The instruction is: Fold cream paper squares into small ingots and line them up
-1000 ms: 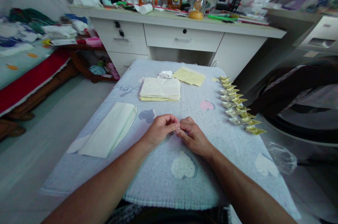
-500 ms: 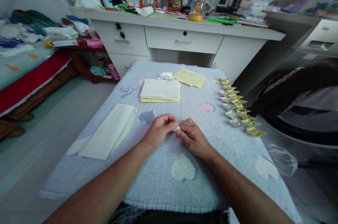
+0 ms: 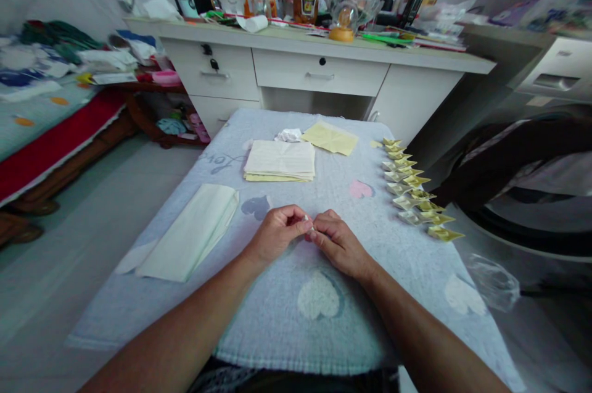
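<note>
Between my two hands is a small folded piece of white paper (image 3: 311, 230), mostly hidden by the fingers. My left hand (image 3: 283, 229) pinches it from the left with thumb and forefinger. From the right, my right hand (image 3: 340, 242) is closed on its other side, thumb pointing left. Beyond the hands lies a stack of white and yellow paper sheets (image 3: 280, 160), with a crumpled white paper (image 3: 288, 135) and a loose yellow sheet (image 3: 330, 137) behind it. Folded paper boats (image 3: 407, 203), white and yellow, stand in rows along the right side.
A pale blue cloth with heart prints (image 3: 259, 319) covers the table. On its left lies a folded whitish-green cloth or paper (image 3: 192, 232). A white desk (image 3: 324, 72) with cluttered top stands behind, a washing machine (image 3: 550, 177) to the right, a bed (image 3: 50, 115) to the left.
My fingers have shifted slightly around the small paper, and less of it shows between them now. Both hands stay in nearly the same place; the view has moved a little.
</note>
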A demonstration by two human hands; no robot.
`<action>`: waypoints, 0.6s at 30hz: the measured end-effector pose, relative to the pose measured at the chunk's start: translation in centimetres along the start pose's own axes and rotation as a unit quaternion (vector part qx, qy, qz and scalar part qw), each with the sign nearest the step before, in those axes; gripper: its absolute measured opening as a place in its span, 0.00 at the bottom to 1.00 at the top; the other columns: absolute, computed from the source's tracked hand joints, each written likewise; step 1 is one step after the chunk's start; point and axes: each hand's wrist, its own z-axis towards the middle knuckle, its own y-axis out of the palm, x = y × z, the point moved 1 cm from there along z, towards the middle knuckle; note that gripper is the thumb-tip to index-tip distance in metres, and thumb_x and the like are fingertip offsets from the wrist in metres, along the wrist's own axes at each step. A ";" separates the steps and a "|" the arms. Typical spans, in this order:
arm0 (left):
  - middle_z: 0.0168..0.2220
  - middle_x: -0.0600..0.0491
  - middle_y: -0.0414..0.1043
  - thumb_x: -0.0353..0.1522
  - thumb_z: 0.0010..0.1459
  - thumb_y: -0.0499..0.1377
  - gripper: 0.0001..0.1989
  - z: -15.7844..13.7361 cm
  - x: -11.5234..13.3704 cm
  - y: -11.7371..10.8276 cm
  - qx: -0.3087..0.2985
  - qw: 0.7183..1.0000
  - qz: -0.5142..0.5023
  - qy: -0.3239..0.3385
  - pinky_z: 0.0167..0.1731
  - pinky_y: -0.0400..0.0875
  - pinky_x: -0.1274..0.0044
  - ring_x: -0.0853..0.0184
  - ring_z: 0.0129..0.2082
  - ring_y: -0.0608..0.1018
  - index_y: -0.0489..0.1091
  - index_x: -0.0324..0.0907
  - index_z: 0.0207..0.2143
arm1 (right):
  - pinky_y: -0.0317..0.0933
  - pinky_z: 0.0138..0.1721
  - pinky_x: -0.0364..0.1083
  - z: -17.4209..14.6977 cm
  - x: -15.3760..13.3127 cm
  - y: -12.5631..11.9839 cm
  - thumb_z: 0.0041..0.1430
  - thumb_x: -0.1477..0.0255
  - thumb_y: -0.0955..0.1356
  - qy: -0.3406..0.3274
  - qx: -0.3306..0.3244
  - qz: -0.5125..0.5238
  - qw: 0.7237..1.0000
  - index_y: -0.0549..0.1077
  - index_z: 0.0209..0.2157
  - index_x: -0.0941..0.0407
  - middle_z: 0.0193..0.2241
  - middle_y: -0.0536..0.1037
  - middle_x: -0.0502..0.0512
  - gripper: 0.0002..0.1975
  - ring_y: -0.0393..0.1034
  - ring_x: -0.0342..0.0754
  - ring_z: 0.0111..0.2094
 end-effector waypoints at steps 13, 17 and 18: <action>0.22 0.57 0.65 0.36 0.53 0.62 0.10 0.2 -0.1 0.1 0.024 0.999 0.028 -0.004 0.28 0.59 0.79 0.73 0.25 0.67 0.70 0.38 0.26 | 0.52 0.41 0.48 0.3 0.3 0.3 0.69 0.61 0.56 0.015 0.020 -0.043 0.999 0.66 0.25 0.56 0.23 0.69 0.50 0.22 0.62 0.45 0.31; 0.23 0.57 0.66 0.36 0.54 0.61 0.10 0.3 0.1 0.0 0.039 0.997 0.070 0.001 0.27 0.59 0.78 0.73 0.24 0.66 0.72 0.38 0.28 | 0.52 0.41 0.48 0.2 0.6 0.5 0.69 0.65 0.57 0.011 0.019 -0.070 0.997 0.65 0.24 0.56 0.24 0.68 0.50 0.19 0.62 0.45 0.31; 0.23 0.57 0.66 0.36 0.54 0.61 0.09 0.3 0.1 -0.1 0.045 0.996 0.077 0.003 0.27 0.59 0.78 0.73 0.24 0.66 0.72 0.38 0.27 | 0.51 0.41 0.48 0.2 0.6 0.5 0.68 0.66 0.58 0.012 0.018 -0.076 0.997 0.65 0.24 0.56 0.23 0.68 0.50 0.19 0.61 0.45 0.31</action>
